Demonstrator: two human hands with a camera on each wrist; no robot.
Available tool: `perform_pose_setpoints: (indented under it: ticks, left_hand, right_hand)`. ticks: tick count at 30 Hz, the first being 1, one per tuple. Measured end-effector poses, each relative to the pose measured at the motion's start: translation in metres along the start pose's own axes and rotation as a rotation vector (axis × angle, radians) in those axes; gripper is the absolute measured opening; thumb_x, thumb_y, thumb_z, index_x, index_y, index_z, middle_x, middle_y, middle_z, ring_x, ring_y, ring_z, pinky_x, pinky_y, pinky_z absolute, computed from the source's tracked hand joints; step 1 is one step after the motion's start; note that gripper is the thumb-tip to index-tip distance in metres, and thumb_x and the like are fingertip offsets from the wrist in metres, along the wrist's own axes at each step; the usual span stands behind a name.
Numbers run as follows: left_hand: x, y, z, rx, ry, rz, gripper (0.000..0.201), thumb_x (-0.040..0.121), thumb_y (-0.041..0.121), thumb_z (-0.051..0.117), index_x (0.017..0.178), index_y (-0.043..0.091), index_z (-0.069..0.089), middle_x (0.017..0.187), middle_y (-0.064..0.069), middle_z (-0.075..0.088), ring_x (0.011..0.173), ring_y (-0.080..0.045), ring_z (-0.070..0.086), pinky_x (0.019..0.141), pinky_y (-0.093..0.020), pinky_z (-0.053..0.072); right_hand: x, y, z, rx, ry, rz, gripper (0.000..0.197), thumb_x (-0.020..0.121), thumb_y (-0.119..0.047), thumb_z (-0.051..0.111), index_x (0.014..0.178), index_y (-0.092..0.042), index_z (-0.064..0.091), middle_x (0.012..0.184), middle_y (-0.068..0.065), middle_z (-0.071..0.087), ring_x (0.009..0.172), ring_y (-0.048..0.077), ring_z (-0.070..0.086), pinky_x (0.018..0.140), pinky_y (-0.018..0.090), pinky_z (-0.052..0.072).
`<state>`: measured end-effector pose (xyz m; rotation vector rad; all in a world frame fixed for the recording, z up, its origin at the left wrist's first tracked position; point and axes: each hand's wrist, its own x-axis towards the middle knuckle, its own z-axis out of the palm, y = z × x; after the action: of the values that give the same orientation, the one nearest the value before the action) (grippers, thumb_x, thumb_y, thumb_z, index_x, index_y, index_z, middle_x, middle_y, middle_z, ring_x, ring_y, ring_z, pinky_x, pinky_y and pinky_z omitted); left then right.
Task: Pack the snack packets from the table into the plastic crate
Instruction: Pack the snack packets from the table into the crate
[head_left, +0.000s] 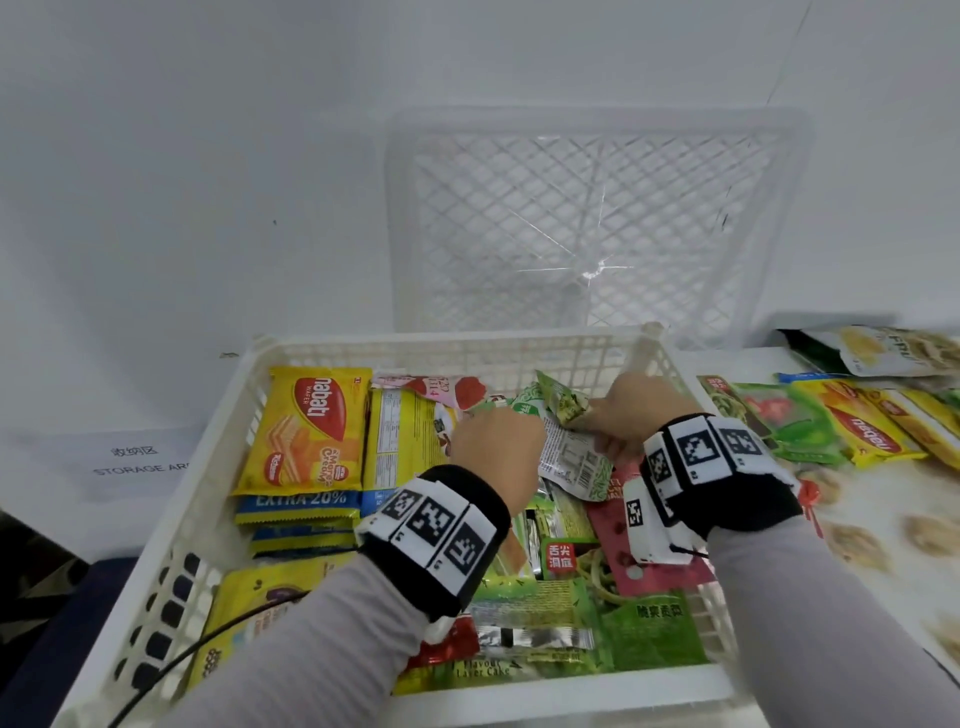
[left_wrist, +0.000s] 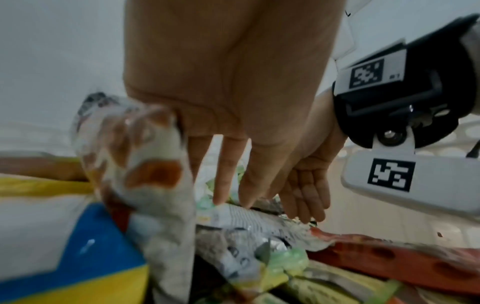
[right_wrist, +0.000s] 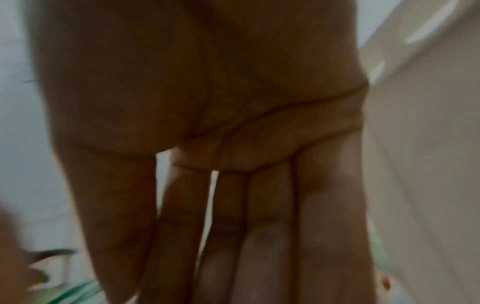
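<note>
Both hands are down inside the white plastic crate, the left hand with fingers straight, tips pressing a crinkled green-and-white snack packet, and the right hand flat and relaxed, fingers extended onto that same packet's far edge. Left of the left hand sits one stack of yellow wafer packets, at least three deep, blue-banded along the near edge. Beneath both wrists lie green and red packets in a loose heap, too jumbled to count, and right of the right hand more packets wait on the table.
</note>
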<state>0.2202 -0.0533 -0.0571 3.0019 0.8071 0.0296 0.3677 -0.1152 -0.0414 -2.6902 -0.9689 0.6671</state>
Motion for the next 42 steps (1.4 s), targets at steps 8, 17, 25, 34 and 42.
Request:
perform_pose_setpoints:
  ticks: [8,17,25,34,42]
  left_hand:
    - [0.006,-0.009,0.006,-0.229,0.079,-0.096,0.02,0.087,0.006,0.051,0.104,0.016,0.056,0.097,-0.003,0.064,0.088,-0.023,0.06,0.065,-0.033,0.047]
    - [0.009,-0.001,0.018,-0.148,-0.105,0.054,0.053,0.079,0.03,0.069,0.122,0.016,0.042,0.113,-0.011,0.05,0.095,-0.03,0.056,0.07,-0.037,0.046]
    - [0.006,0.007,0.019,-0.226,-0.079,0.064,0.06,0.077,0.003,0.065,0.128,0.008,0.033,0.073,-0.003,0.046,0.071,-0.026,0.052,0.052,-0.033,0.036]
    - [0.008,-0.011,-0.015,-0.707,0.028,-0.106,0.031,0.085,-0.002,0.049,0.113,0.009,0.056,0.096,-0.008,0.062,0.089,-0.025,0.058,0.072,-0.035,0.048]
    - [-0.01,-0.039,-0.041,-0.801,-0.192,0.062,0.041,0.089,-0.005,0.047,0.085,0.032,0.065,0.099,0.011,0.066,0.088,0.005,0.06,0.071,-0.015,0.051]
  right_hand:
    - [0.005,-0.005,0.01,-0.14,0.095,-0.113,0.027,0.09,-0.014,0.052,0.114,-0.008,0.064,0.109,0.012,0.065,0.097,0.027,0.062,0.084,0.031,0.052]
    - [0.012,-0.006,0.027,-0.078,0.072,-0.25,0.037,0.087,-0.013,0.059,0.124,-0.014,0.06,0.121,0.007,0.061,0.111,0.023,0.056,0.09,0.027,0.044]
    - [0.012,-0.008,0.017,0.143,0.031,-0.222,0.013,0.08,-0.003,0.063,0.09,-0.009,0.066,0.081,0.001,0.056,0.082,0.017,0.053,0.067,0.022,0.04]
    - [0.003,-0.01,-0.006,0.409,0.138,-0.189,0.014,0.082,-0.008,0.067,0.095,-0.008,0.062,0.093,0.01,0.064,0.076,0.018,0.059,0.059,0.02,0.046]
    - [-0.023,-0.025,-0.041,0.307,0.106,-0.367,0.018,0.08,-0.004,0.065,0.092,-0.016,0.063,0.094,0.008,0.067,0.09,0.023,0.064,0.085,0.037,0.054]
